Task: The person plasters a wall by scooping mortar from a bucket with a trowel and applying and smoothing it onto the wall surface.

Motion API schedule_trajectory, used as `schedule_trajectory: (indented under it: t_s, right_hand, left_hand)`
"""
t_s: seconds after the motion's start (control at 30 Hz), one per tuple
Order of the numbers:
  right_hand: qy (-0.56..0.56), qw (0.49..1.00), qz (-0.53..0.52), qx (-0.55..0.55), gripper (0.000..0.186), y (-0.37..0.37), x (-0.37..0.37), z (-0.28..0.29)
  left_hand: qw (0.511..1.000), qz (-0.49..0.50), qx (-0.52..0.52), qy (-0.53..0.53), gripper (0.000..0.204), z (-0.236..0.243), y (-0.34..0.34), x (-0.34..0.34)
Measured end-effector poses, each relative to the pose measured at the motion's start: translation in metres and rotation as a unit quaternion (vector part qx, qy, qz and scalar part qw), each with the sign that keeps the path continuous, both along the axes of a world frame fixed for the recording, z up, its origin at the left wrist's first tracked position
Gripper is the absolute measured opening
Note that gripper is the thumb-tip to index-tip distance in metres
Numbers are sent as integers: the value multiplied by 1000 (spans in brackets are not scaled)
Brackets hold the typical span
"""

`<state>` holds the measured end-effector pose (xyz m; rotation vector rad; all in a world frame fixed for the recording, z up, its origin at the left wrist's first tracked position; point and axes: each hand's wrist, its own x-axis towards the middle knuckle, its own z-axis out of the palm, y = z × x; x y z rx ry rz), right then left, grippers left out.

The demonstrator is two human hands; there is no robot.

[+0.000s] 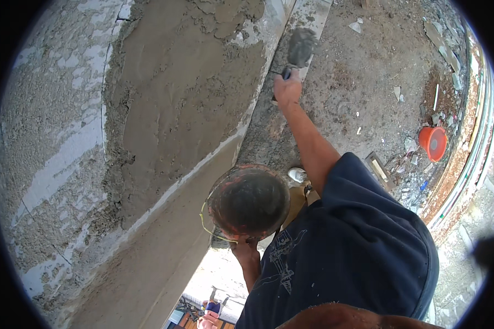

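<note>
My right hand [287, 88] grips the dark handle of a trowel [302, 46], whose grey, mortar-coated blade is slightly blurred over a long pale board [315, 16] beside the wall edge. My left hand [245, 249] holds the lower rim of a round, dark, red-stained mortar bowl [248, 200] with a thin yellow loop at its side. The bowl hangs in front of my body, its inside dark. To the left runs a wall with a band of damp grey render [175, 88], a pale edge strip and a rough, white-patched surface [49, 137].
An orange bucket [432, 142] stands at the right among rubble, a wooden piece [380, 170] and scraps near a curved edge of layered boards or pipes. My white shoe [296, 174] shows beyond the bowl. Far below, at the bottom, a person [209, 312] is partly visible.
</note>
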<state>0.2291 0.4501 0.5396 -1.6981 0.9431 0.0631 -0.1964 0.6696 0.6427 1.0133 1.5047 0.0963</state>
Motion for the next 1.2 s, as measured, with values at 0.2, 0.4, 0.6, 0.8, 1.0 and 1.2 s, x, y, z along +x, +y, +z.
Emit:
schedule_trajectory:
  t_s: [0.2,0.4,0.6,0.8,1.0,1.2]
  right_hand:
    - [-318,926,197,46,40,62,-49,106]
    - [-258,824,495,-97,42,-54,-148,190]
    - [22,626,690,-364,47,-14,-210,189]
    - [-143,628,663,-381,41,2,-221,226]
    - [-60,576,714,-395,43,1,-205,245]
    - [-52,667,642,-375,48,-41,-201,230]
  left_hand:
    - [995,-78,35,-58,78,16,7,42]
    - [972,-152,60,-169,56,37,6,71]
    - [892,-226,195,-340,45,76,1,100]
    - [858,-281,220,-370,37,133,2,111]
    - [847,-304,220,-378,34,155,0,122]
    - [858,-280,173,-395,34,155,4,121]
